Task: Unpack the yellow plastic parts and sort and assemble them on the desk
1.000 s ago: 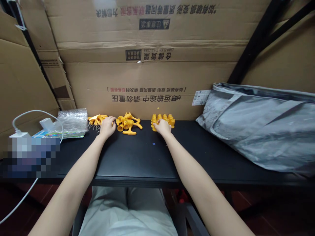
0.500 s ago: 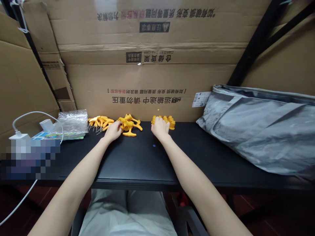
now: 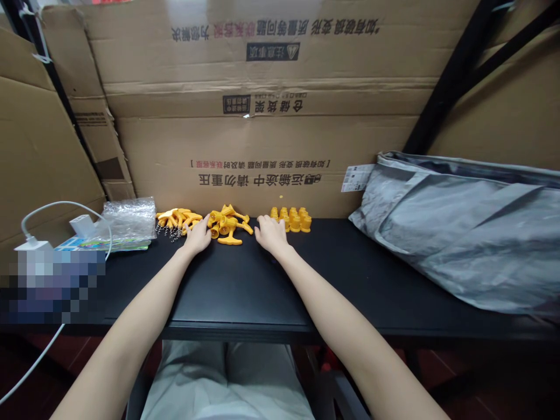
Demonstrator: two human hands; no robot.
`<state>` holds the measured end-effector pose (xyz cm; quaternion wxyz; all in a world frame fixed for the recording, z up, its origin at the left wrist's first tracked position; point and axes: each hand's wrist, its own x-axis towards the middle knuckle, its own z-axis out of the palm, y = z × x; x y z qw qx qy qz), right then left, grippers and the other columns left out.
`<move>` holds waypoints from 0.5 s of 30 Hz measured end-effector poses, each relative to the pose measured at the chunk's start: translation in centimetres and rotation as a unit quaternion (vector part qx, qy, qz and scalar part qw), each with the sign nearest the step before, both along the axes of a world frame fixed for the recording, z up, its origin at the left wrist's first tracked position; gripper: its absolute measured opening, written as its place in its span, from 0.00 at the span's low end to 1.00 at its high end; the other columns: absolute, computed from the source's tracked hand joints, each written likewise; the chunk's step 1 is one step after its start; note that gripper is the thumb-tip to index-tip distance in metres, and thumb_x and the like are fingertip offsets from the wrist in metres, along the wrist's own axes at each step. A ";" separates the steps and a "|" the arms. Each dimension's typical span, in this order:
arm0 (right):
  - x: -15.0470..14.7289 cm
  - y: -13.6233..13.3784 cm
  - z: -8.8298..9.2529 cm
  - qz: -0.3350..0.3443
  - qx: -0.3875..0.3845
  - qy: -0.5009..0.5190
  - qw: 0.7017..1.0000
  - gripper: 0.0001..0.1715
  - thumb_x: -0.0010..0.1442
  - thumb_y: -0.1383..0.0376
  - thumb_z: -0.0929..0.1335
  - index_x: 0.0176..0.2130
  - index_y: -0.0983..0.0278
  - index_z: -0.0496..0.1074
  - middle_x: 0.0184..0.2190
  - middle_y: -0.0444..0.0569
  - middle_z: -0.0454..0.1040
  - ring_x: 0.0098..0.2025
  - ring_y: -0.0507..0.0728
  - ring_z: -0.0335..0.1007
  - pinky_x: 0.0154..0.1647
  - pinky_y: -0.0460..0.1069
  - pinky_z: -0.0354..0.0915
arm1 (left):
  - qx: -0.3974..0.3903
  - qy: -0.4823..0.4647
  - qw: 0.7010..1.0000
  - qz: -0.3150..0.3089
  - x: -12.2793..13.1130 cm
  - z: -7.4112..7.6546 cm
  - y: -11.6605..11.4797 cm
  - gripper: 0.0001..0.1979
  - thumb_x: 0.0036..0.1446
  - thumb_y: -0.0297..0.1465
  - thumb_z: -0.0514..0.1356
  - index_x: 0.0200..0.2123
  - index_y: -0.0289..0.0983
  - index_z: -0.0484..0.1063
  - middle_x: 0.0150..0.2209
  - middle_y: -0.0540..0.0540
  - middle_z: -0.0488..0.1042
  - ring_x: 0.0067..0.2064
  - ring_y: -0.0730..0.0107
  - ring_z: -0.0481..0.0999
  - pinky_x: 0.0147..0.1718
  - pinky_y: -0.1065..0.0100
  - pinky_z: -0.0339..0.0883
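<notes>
Three groups of yellow plastic parts lie at the back of the black table (image 3: 245, 280). The left pile (image 3: 175, 218) has small metal springs beside it. The middle pile (image 3: 229, 224) holds T-shaped pieces. On the right stands a tidy cluster of small cone-shaped pieces (image 3: 294, 219). My left hand (image 3: 198, 237) lies between the left and middle piles, fingers stretched out, its fingertips at the middle pile's left edge. My right hand (image 3: 271, 233) rests flat with fingers spread, between the middle pile and the cone cluster, holding nothing.
Cardboard boxes (image 3: 262, 146) wall off the back and left. A large grey bag (image 3: 464, 233) covers the table's right side. At the left lie a clear plastic bag (image 3: 129, 217), a white charger with cable (image 3: 81, 224) and a colourful booklet (image 3: 87, 242).
My right hand has slid left off the cone cluster toward the middle pile. My left hand has moved right from the left pile to the middle pile's edge.
</notes>
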<state>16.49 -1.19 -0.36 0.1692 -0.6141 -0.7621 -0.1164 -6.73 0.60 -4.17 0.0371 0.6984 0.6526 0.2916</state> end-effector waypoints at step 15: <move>-0.3 0.0 -0.2 0.020 -0.012 -0.011 1.000 0.16 0.66 0.66 0.59 0.49 0.67 0.70 0.49 0.59 0.73 0.51 0.63 0.69 0.50 0.56 0.54 | 0.002 -0.042 0.999 -0.028 -0.8 0.1 0.9 0.28 0.55 0.30 0.55 0.60 0.43 0.62 0.61 0.44 0.68 0.65 0.54 0.61 0.64 0.39 0.20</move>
